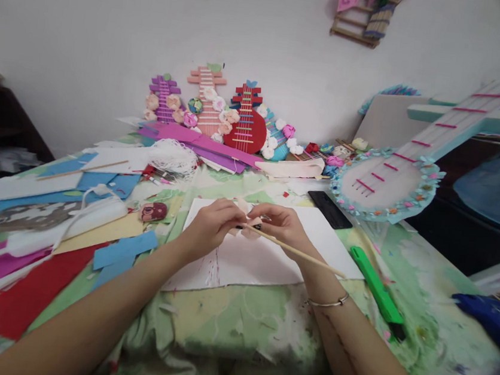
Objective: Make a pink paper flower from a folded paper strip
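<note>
Both hands meet over a white sheet on the table. My left hand pinches one side of a small pale pink piece, its fingers closed. My right hand is closed around the other side of that piece. A thin wooden stick runs from the pale piece down to the right, passing in front of my right palm and wrist. Exactly which fingers press on the stick is too small to tell.
Coloured sheets and a white glue gun lie left. A green cutter and black phone are right. Decorated instrument models stand behind; a larger one leans at right.
</note>
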Tool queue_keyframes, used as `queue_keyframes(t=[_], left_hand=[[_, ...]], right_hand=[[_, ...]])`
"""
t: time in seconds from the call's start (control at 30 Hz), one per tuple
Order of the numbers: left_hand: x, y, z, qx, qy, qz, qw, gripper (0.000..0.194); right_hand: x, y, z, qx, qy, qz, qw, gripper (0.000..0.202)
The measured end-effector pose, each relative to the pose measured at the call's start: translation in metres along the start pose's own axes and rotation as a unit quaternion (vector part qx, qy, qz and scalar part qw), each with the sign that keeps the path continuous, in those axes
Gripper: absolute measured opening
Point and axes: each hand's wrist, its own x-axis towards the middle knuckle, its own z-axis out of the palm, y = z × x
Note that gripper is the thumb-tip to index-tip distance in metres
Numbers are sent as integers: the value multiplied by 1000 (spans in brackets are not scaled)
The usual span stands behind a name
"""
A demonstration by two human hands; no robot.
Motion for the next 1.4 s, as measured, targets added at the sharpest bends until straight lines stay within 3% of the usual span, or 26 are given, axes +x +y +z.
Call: queue_keyframes(t=[0.1,0.33,0.57,0.73,0.97,1.17,1.4], left_hand=[[2,1,-1,-11,-6,-18,1000,14],[4,2,-3,-32,25,-82,996,7],[4,1,-2,-68,14,-103,992,9],[3,3,-2,-95,4,-124,988,16],[3,6,0,-100,42,-127,986,16],[0,9,1,-49,66,-89,993,16],[0,12,0,-70,69,-99,990,13]], right_hand=[[-2,-2,3,-5,-16,28,999,18],[1,-2,0,-40,12,7,999,9],[-1,-2,1,-13,-11,23,1000,26],[0,-1,2,-39,2,-9,999,22],[2,4,7,37,17,21,999,20],[0,5,9,24,-12,30,999,21],[-1,3,10,32,-43,22,998,16]])
